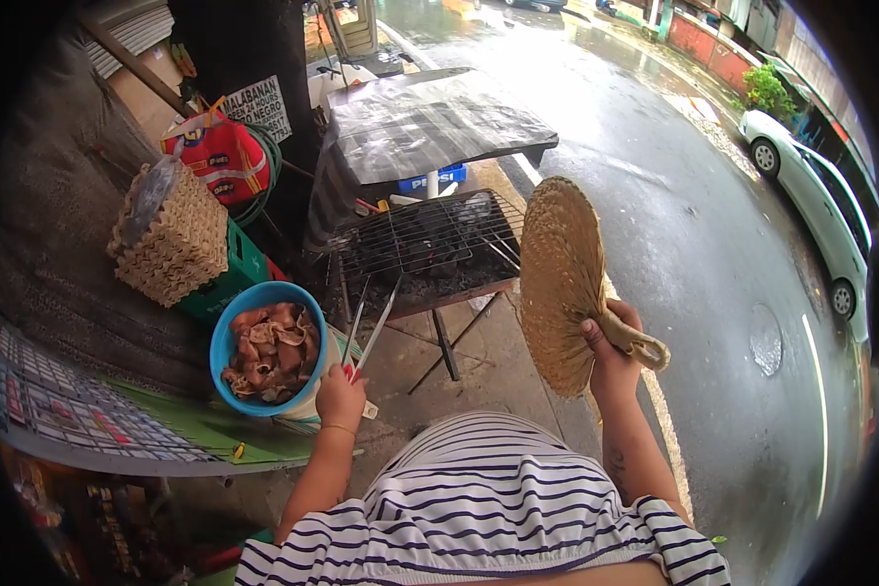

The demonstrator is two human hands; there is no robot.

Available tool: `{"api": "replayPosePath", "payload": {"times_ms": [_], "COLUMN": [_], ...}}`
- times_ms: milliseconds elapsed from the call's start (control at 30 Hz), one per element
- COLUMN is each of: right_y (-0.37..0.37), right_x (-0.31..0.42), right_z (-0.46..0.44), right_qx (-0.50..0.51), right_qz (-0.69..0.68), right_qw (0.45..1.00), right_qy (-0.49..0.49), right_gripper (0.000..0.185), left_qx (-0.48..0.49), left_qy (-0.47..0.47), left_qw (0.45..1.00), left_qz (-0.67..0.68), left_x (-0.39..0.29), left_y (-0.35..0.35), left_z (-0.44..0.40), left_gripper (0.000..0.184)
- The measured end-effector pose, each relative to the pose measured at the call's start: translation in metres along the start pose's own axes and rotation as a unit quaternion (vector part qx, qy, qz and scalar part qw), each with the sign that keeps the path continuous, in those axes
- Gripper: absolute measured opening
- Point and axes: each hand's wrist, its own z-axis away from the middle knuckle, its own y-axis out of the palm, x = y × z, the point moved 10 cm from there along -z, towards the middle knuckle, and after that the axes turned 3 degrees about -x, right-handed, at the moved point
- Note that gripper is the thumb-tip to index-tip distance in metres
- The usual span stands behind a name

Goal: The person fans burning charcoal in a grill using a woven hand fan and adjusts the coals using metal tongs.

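Observation:
My left hand (342, 397) is closed round the handle end of a pair of metal tongs (372, 334). The two arms of the tongs spread apart and point toward the grill (425, 239), a black wire rack over a tray of dark charcoal and ash on thin legs. In my right hand (615, 363) is a woven straw hand fan (560, 278), gripped near its looped handle and held upright to the right of the grill. Left of the tongs, a blue basin (223, 379) holds many pieces of brownish-pink raw meat (273, 347).
Behind the grill stands a table under a dark plastic cover (439, 117), with a blue Pepsi crate (433, 180) beneath. Stacked egg trays (171, 239) rest on a green crate (227, 273) at left, near a red bag (227, 156). A wet road (693, 264) with a parked white car (816, 210) lies right.

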Motion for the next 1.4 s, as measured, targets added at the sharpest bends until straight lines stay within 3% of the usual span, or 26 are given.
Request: {"api": "replayPosePath", "payload": {"times_ms": [133, 233, 433, 533, 567, 633, 667, 733, 767, 800, 867, 900, 1000, 1067, 1100, 1200, 1233, 1333, 1400], "right_y": [0.007, 0.015, 0.022, 0.043, 0.062, 0.102, 0.116, 0.108, 0.100, 0.101, 0.101, 0.104, 0.100, 0.088, 0.087, 0.125, 0.134, 0.126, 0.110], "right_x": [-0.006, -0.007, -0.005, 0.003, 0.029, 0.046, 0.045, 0.018, 0.006, 0.006, 0.021, 0.076, 0.062, 0.020, 0.005, 0.046, 0.072, 0.042, 0.055], "right_z": [0.003, 0.006, 0.006, 0.023, 0.034, 0.057, 0.064, 0.025, 0.013, 0.018, 0.037, 0.054, 0.049, 0.014, 0.007, 0.063, 0.079, 0.028, -0.020], "right_qx": [0.021, 0.038, 0.050, 0.091, 0.169, 0.358, 0.433, 0.314, 0.252, 0.258, 0.286, 0.369, 0.381, 0.204, 0.178, 0.392, 0.482, 0.383, 0.144], "right_qz": [0.008, -0.016, 0.012, -0.031, 0.087, -0.013, -0.075, -0.043, -0.026, -0.041, -0.068, -0.015, -0.044, -0.002, 0.030, -0.025, -0.020, -0.199, -0.026], "right_qw": [1.000, 0.999, 0.999, 0.994, 0.979, 0.921, 0.879, 0.946, 0.967, 0.965, 0.953, 0.918, 0.906, 0.979, 0.982, 0.919, 0.844, 0.902, 0.980], "right_qy": [-0.003, 0.028, -0.016, 0.042, -0.075, -0.157, -0.186, -0.066, -0.007, 0.018, 0.068, -0.143, -0.181, -0.018, -0.061, -0.047, -0.234, 0.004, -0.133], "right_gripper": [0.038, 0.038, 0.039, 0.039, 0.038, 0.037, 0.037, 0.036, 0.036, 0.035, 0.032, 0.030, 0.025, 0.036, 0.034, 0.033, 0.037, 0.024, 0.018], "left_qx": [0.037, -0.004, -0.021, -0.009, -0.006, -0.129, -0.120, -0.103, -0.046, 0.011, -0.016, -0.032, -0.044, -0.039, -0.090, -0.119, -0.147, -0.176, -0.172], "left_qy": [-0.030, -0.018, -0.010, 0.001, 0.010, 0.199, 0.195, 0.188, 0.084, -0.024, 0.002, 0.011, -0.051, -0.094, -0.104, -0.199, -0.183, -0.282, -0.349], "left_qw": [0.999, 0.999, 0.999, 0.999, 0.999, 0.965, 0.965, 0.965, 0.993, 0.999, 0.997, 0.995, 0.992, 0.989, 0.980, 0.944, 0.955, 0.942, 0.921], "left_qz": [0.021, 0.046, 0.037, 0.034, 0.034, -0.112, -0.125, -0.151, -0.062, 0.030, 0.069, 0.094, 0.109, 0.110, 0.141, 0.236, 0.180, 0.035, -0.033], "left_x": [0.007, -0.003, -0.003, -0.007, -0.009, -0.013, -0.022, -0.041, -0.030, -0.013, -0.006, 0.003, 0.047, 0.059, 0.076, 0.129, 0.165, 0.189, 0.200], "left_y": [0.023, 0.018, -0.001, -0.002, -0.002, 0.033, 0.026, 0.010, 0.002, 0.006, 0.013, 0.016, -0.003, -0.017, -0.021, -0.022, -0.016, -0.041, -0.053], "left_z": [-0.008, -0.033, -0.068, -0.061, -0.058, -0.065, -0.059, -0.047, -0.045, -0.044, -0.042, -0.039, 0.003, 0.022, 0.032, 0.040, 0.033, 0.013, 0.006], "left_gripper": [0.031, 0.025, 0.021, 0.022, 0.023, 0.026, 0.029, 0.034, 0.035, 0.036, 0.038, 0.039, 0.042, 0.044, 0.042, 0.041, 0.042, 0.048, 0.053]}}
